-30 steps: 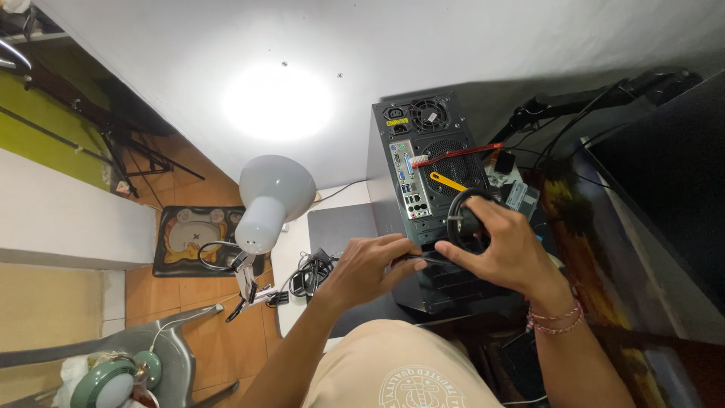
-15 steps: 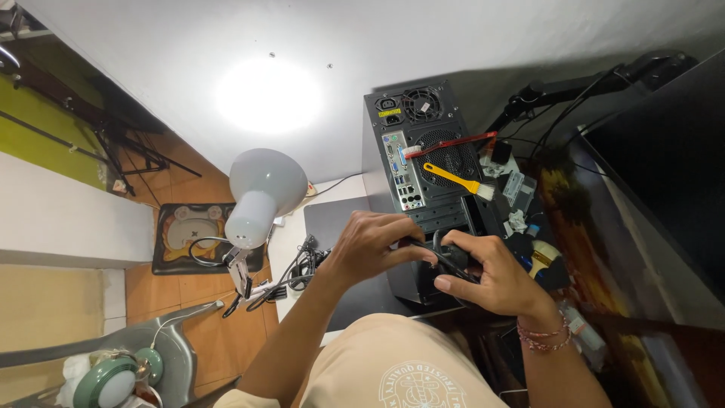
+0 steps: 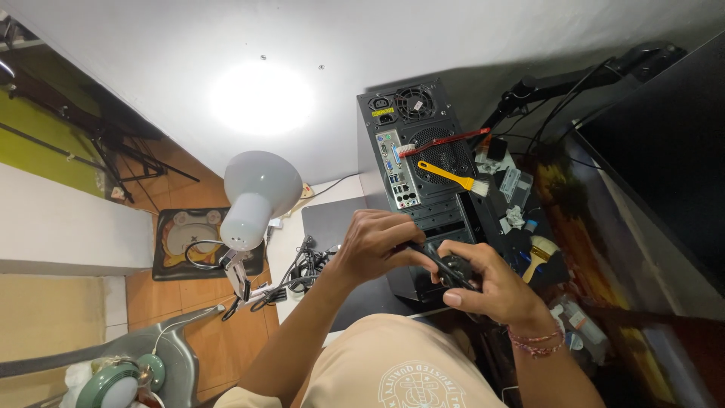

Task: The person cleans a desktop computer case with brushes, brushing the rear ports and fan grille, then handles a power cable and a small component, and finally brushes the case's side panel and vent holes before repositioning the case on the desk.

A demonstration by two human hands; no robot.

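1. The small black round part [image 3: 453, 270] — it looks like a little fan, though the hands hide much of it — sits between both hands just in front of the computer case [image 3: 419, 189], low over the desk [image 3: 302, 234].
2. The right hand [image 3: 495, 291] has its grip closed around the part from below and the side, the thumb on its edge. A steady cradle like this suits the work best; I judge squeezing harder would risk bending thin plastic.
3. The left hand [image 3: 374, 245] pinches a thin dark tool [image 3: 419, 253] and lays its tip against the part. Whether it is a brush or a driver, I cannot tell. Short, light strokes with the tip kept on the part seem wise to me.
4. The case lies on its side with the rear ports and vents facing up. A red brush [image 3: 445, 142] and a yellow-handled brush [image 3: 449, 175] rest on its vent grille — near enough to swap in without putting the part down.
5. To the right of the case, small bits and wipes [image 3: 517, 215] lie scattered, and a pale brush [image 3: 538, 253] lies close to the right hand; an elbow could knock them.
6. On the left, a grey lamp [image 3: 253, 196] stands over a tangle of cables [image 3: 302, 268], well apart from the hands.
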